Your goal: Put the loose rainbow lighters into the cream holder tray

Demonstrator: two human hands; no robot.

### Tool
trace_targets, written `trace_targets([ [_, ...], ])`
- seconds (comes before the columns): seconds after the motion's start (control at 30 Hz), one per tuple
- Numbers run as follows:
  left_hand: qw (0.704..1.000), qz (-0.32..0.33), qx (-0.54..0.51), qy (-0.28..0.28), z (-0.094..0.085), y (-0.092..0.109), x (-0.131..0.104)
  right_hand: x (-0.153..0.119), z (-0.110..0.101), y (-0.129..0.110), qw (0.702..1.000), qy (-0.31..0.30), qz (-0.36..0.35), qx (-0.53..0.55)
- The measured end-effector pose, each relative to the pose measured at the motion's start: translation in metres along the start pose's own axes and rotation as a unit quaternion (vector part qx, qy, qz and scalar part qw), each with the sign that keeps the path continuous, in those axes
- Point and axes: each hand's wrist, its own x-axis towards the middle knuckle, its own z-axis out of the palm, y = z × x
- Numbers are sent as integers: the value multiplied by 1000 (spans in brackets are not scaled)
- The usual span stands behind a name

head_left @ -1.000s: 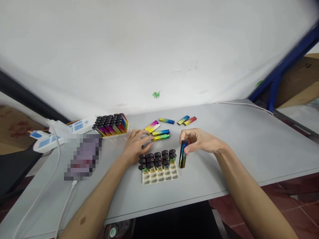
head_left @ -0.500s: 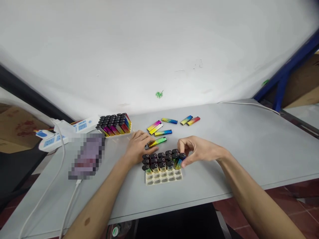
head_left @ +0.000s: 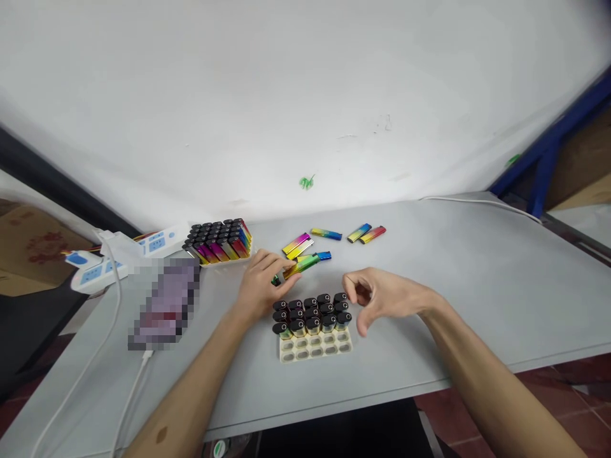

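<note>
Between the thumb and fingers of my left hand (head_left: 261, 282) is a yellow-green lighter (head_left: 301, 264), tilted above the table. My right hand (head_left: 382, 294) holds nothing; its thumb and curled fingers are apart, just right of a white tray (head_left: 316, 352). Several lighters with black tops (head_left: 312, 312) stand upright in the tray's back rows, while the front two rows show bare oval slots. Behind my hands lie loose lighters: a pink-yellow one (head_left: 296, 243), a yellow-blue one (head_left: 326, 234), a blue-yellow one (head_left: 359, 233) and a red-yellow one (head_left: 373, 235).
A second tray packed with upright lighters (head_left: 219, 242) stands at the back left. Beside it are a white power strip (head_left: 157, 242) and a blurred phone (head_left: 167, 302) on a charging cable (head_left: 131, 401). A white wall (head_left: 305, 108) bounds the table (head_left: 477, 273).
My right hand has let go of a lighter, which now stands in the tray's third row. My left hand has raised the yellow-green lighter off the table.
</note>
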Motion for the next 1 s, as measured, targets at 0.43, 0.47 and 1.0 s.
trace_targets([
  [0.43, 996, 62, -43, 47, 1, 5, 3, 48, 28, 15, 962, 247, -54, 102],
  [0.47, 996, 60, -45, 41, 1, 5, 3, 50, 29, 17, 956, 259, -60, 120],
  [1.0, 988, -119, 87, -49, -19, -22, -2, 41, 4, 25, 845, 322, -63, 422],
])
